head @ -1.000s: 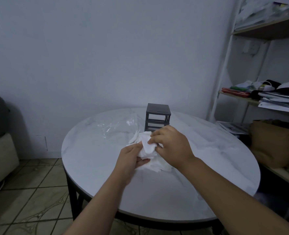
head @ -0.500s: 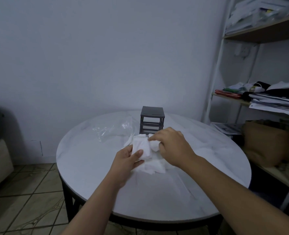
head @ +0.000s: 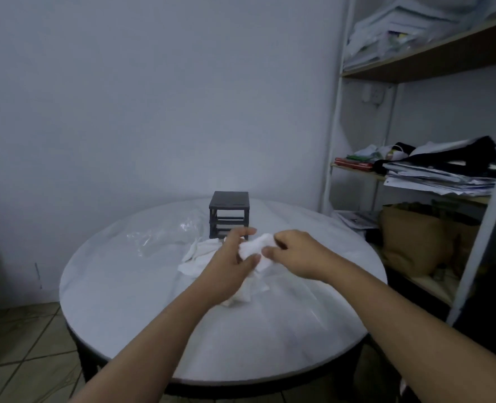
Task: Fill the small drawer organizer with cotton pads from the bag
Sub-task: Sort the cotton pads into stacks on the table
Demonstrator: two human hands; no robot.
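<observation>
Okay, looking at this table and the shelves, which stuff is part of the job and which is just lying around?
Part of the job:
dark drawer organizer
white cotton pads, some held by left hand and right hand
clear plastic bag

Just lying around:
paper stacks on the shelves
brown bag

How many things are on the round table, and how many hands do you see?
Dark drawer organizer: 1
Clear plastic bag: 1
Pile of white cotton pads: 1 pile; the pads overlap too much to count singly
Hands: 2, left hand and right hand, both holding pads
Total: 3 things on the table, plus 2 hands
</observation>
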